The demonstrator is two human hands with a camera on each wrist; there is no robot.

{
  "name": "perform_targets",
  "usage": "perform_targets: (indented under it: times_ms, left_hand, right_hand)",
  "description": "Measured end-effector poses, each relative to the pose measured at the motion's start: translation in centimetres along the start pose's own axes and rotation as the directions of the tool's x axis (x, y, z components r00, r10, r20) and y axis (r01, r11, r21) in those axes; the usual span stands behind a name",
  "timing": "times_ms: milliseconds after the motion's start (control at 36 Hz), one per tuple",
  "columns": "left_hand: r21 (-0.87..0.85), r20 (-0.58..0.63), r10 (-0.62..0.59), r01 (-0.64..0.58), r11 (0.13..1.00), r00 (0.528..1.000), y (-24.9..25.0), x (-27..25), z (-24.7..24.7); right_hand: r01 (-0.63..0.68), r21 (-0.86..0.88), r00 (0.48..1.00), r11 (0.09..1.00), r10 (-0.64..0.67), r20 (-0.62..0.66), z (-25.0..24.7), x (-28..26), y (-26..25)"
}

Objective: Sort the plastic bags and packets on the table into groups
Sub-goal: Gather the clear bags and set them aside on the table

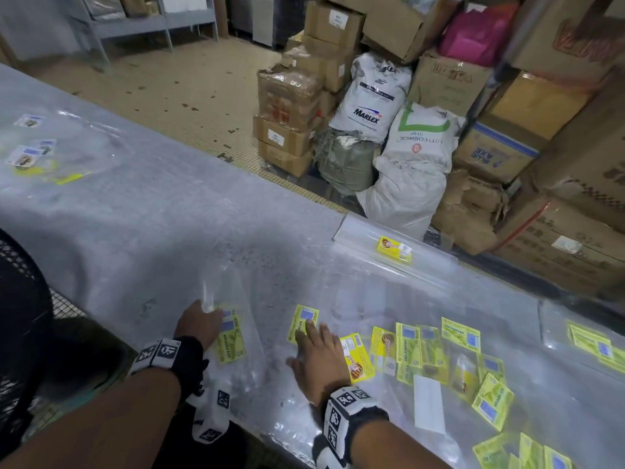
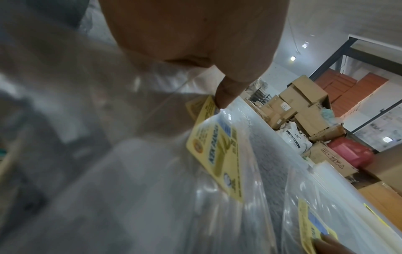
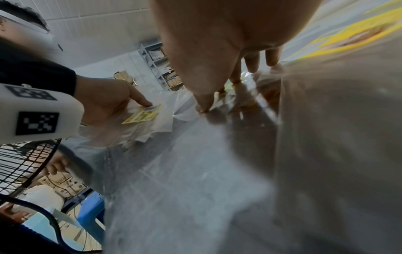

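On the grey table (image 1: 152, 214), my left hand (image 1: 199, 324) holds a small stack of clear bags with a yellow-green label (image 1: 231, 340) near the front edge. Its thumb (image 2: 226, 92) presses on the label, and plastic hides the other fingers. My right hand (image 1: 313, 346) lies flat with straight fingers on a clear bag with a yellow-green label (image 1: 302, 323). A loose spread of yellow-labelled bags (image 1: 439, 360) lies to its right. In the right wrist view the right hand's fingertips (image 3: 202, 108) touch the plastic.
A clear packet with a yellow label (image 1: 395, 248) lies by the far edge. A few labelled bags (image 1: 33, 154) sit far left. A black wire fan guard (image 1: 20, 316) stands at my left. Cardboard boxes and white sacks (image 1: 372, 106) are piled beyond the table.
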State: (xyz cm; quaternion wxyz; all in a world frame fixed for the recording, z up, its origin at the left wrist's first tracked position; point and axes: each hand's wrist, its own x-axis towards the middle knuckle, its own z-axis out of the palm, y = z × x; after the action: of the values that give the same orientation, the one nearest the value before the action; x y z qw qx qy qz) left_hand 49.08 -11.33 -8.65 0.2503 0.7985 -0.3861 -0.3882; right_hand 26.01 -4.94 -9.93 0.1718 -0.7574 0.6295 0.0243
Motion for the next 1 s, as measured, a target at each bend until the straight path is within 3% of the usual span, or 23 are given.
perform_targets:
  times_ms: [167, 278, 444, 556, 750, 917, 1000]
  left_hand:
    - [0.01, 0.004, 0.001, -0.001, 1.0, 1.0, -0.1, 0.0, 0.3]
    - [0.003, 0.003, 0.004, -0.004, 1.0, 1.0, -0.2, 0.0, 0.4]
    - [-0.021, 0.01, 0.007, -0.007, 1.0, 1.0, -0.1, -0.3, 0.5]
    - [-0.013, 0.022, 0.008, -0.007, 1.0, 1.0, -0.1, -0.5, 0.5]
    - [-0.007, 0.011, 0.023, -0.022, 1.0, 1.0, -0.3, -0.4, 0.2]
    - [-0.013, 0.028, 0.002, -0.002, 1.0, 1.0, -0.2, -0.2, 0.2]
    - [-0.046, 0.086, -0.016, 0.02, 0.999, 0.996, 0.3, -0.4, 0.8]
  right_hand:
    - [-0.017, -0.045, 0.983, 0.999, 0.009, -0.181, 0.7, 0.7, 0.2]
    - [-0.028, -0.057, 0.973, 0.998, 0.014, -0.23, 0.3, 0.6, -0.2]
    - [-0.089, -0.057, 0.99, 0.994, 0.082, -0.113, 0.4, 0.3, -1.5]
    - [-0.118, -0.073, 0.987, 0.99, 0.109, -0.114, 0.9, 0.4, -1.2]
    - [-0.064, -0.067, 0.98, 0.996, 0.05, -0.193, 1.5, 0.7, -0.9]
    - [0.003, 0.1, 0.952, 0.995, 0.028, -0.306, 1.5, 0.9, -0.1]
    - [0.098, 0.092, 0.96, 0.991, -0.07, -0.271, 1.8, 1.2, -0.6]
